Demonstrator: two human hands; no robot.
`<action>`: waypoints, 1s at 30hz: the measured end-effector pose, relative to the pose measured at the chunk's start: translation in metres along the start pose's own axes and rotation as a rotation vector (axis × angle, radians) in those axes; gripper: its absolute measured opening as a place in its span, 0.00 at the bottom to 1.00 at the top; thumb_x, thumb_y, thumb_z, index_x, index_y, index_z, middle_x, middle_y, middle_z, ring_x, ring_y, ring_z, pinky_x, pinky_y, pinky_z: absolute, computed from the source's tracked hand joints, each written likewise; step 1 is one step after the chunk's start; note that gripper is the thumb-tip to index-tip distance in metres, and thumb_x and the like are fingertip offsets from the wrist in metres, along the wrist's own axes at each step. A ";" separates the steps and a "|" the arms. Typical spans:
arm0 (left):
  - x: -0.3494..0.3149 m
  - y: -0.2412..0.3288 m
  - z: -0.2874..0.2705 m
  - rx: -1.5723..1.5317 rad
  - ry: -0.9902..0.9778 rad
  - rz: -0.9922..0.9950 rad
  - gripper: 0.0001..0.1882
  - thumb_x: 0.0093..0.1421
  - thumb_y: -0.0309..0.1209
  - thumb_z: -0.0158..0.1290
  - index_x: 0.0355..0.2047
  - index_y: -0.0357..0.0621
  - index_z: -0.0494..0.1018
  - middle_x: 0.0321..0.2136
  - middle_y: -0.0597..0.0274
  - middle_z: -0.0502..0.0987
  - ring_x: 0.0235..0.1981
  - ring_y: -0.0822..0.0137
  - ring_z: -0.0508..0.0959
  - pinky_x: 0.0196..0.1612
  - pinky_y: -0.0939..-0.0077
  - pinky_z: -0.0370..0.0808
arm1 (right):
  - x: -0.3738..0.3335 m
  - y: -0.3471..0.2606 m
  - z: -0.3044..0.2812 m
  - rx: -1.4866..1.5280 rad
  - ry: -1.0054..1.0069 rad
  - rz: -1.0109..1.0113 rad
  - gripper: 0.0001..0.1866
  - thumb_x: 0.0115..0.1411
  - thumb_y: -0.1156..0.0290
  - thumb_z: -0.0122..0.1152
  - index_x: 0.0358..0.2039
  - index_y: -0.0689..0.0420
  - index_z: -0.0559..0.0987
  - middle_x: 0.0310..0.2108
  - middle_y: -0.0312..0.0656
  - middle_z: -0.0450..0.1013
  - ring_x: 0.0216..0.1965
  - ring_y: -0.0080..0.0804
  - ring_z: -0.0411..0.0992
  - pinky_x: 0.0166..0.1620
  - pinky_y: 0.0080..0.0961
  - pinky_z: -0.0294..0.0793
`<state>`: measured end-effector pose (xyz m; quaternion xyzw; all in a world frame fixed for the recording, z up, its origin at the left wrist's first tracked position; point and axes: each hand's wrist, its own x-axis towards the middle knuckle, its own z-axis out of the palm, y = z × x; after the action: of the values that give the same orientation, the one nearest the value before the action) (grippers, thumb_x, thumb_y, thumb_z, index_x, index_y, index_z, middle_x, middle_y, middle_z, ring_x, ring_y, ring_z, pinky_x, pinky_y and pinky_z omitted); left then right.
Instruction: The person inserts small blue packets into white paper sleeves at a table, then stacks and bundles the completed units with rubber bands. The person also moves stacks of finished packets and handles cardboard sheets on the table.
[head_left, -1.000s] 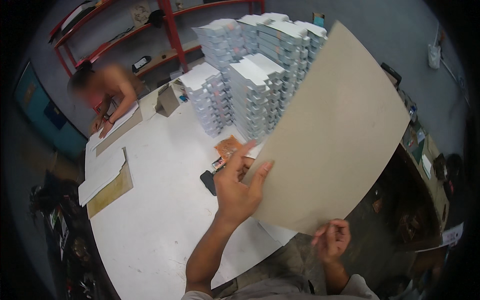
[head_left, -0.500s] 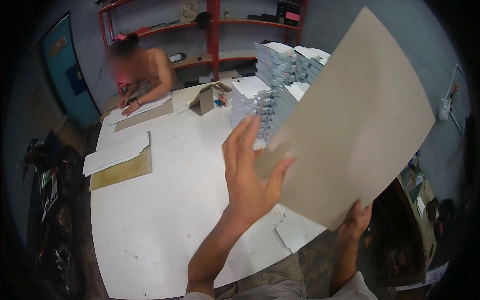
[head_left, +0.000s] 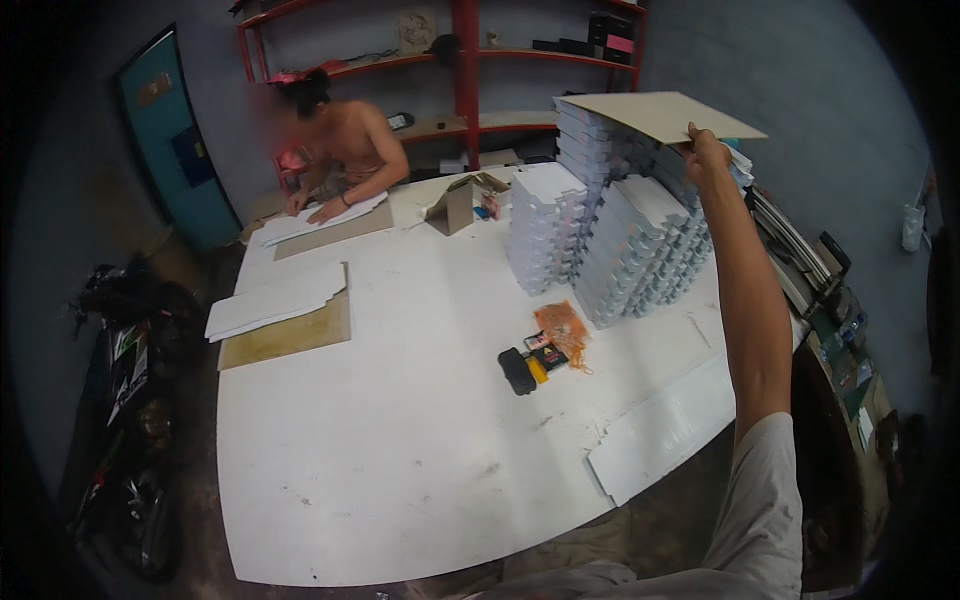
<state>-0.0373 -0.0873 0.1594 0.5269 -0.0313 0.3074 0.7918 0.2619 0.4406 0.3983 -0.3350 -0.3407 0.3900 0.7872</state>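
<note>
My right hand [head_left: 708, 150] grips the near edge of a stiff grey-beige cardboard sheet [head_left: 668, 115], thumb on top, at the end of my outstretched arm. The sheet lies nearly flat across the top of the tall stacks at the back right; I cannot tell whether it rests fully on them. Below it stand several stacks of white notched card pieces [head_left: 630, 240]. My left hand is out of view. On the table in front of the stacks are orange rubber bands [head_left: 562, 330], a dark pouch-like object [head_left: 516, 371] and small packets [head_left: 548, 355].
On the white table [head_left: 400, 430], a white sheet pile [head_left: 280, 303] sits over a yellowed board [head_left: 290, 338] at left. Across the table a person [head_left: 345, 150] leans over papers. A folded cardboard piece [head_left: 452, 208] stands near them. White card [head_left: 670, 430] lies along the near right edge.
The cardboard sheet has gone from upright before me to flat over the stacks, carried away by my right hand. My left hand has left the view.
</note>
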 end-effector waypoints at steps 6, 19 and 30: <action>-0.002 -0.012 0.000 0.009 0.049 0.112 0.20 0.60 0.32 0.64 0.49 0.35 0.76 0.46 0.51 0.78 0.54 0.56 0.77 0.59 0.58 0.72 | -0.103 0.006 -0.029 -0.355 0.016 -0.127 0.25 0.67 0.69 0.68 0.57 0.67 0.69 0.41 0.44 0.74 0.37 0.26 0.75 0.36 0.25 0.77; -0.024 -0.141 -0.070 0.153 1.073 0.104 0.18 0.60 0.24 0.62 0.50 0.32 0.74 0.43 0.55 0.78 0.51 0.62 0.77 0.59 0.62 0.72 | -0.463 0.058 -0.138 0.049 -1.348 0.454 0.18 0.70 0.73 0.60 0.57 0.66 0.71 0.45 0.46 0.75 0.44 0.32 0.76 0.47 0.28 0.75; -0.010 -0.165 -0.070 0.326 1.280 -0.232 0.11 0.65 0.22 0.62 0.46 0.35 0.76 0.40 0.62 0.80 0.44 0.71 0.80 0.56 0.71 0.75 | -0.453 0.033 -0.160 0.408 -1.479 0.572 0.17 0.71 0.71 0.58 0.55 0.68 0.73 0.48 0.47 0.77 0.48 0.36 0.78 0.51 0.29 0.76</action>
<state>0.0215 -0.0740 -0.0100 0.3534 0.5483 0.4731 0.5922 0.1671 0.0325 0.1604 0.0848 -0.5955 0.7501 0.2747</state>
